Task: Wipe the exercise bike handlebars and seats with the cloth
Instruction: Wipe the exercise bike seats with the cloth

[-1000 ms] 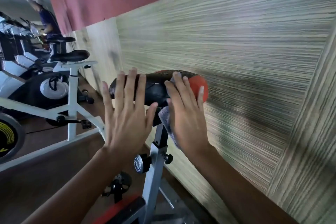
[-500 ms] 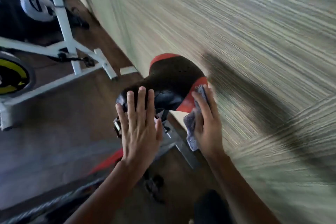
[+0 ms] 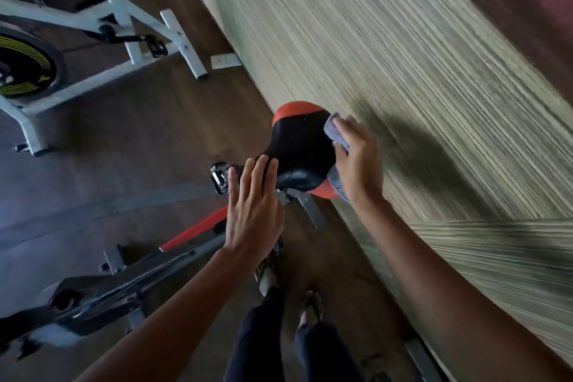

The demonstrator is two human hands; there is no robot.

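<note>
Seat (image 3: 297, 146) sits centre frame: black padded top w/ red trim at rear & side, on its post just beside the striped wall panel (image 3: 403, 56). Our right hand (image 3: 359, 164) lies over the seat's right edge, fingers near straight, pressing the grey cloth (image 3: 331, 130) flat vs the seat side; nothing clenched. Cloth shows past the fingertips & again below the palm. Our left hand (image 3: 254, 214) is flat, fingers extended, tips at the seat's narrow near end. It looks like bracing, not gripping.

Handling, as we judge it: cloth is light & limp and bunches easily, so keep it under a spread palm, not pinched by a corner. Seat looks like firm padding w/ smooth skin, prob. a bit slick. It may swivel on the post, so we'd steady the nose w/ the left while the right wipes. The rim needs cloth wrapped round it. 2nd bike (image 3: 113, 3), white frame, upper left, well apart.
</note>
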